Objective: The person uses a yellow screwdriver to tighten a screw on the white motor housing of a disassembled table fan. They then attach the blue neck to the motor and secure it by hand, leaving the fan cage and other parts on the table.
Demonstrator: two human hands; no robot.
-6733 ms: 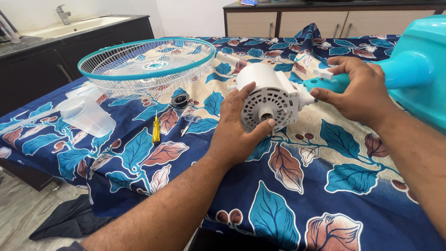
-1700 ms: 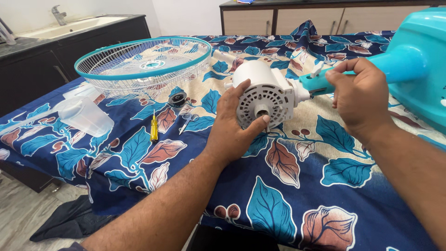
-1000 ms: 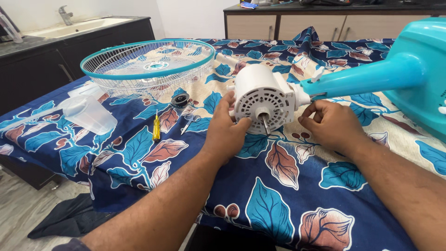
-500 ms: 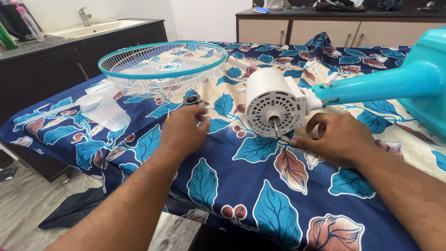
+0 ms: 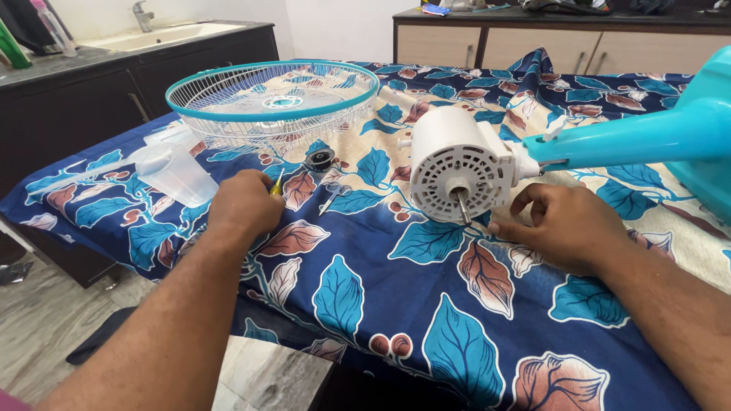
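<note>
A white fan motor housing (image 5: 459,163) with a metal shaft lies on its side on the leaf-patterned cloth (image 5: 426,304), joined to a turquoise fan stand (image 5: 647,133). My right hand (image 5: 567,227) rests on the cloth just below and to the right of the motor, fingers loosely curled, holding nothing. My left hand (image 5: 245,204) has closed over the yellow-handled screwdriver (image 5: 276,185), whose tip pokes out past my knuckles.
A turquoise-rimmed wire fan guard (image 5: 272,95) lies at the back left. A clear fan blade (image 5: 171,171) sits at the left edge. A small black cap (image 5: 320,159) and a screw lie nearby. A dark counter with a sink (image 5: 164,34) stands to the left.
My left hand let go of the motor and moved left onto the screwdriver. My right hand came down off the turquoise neck to the cloth below the motor.
</note>
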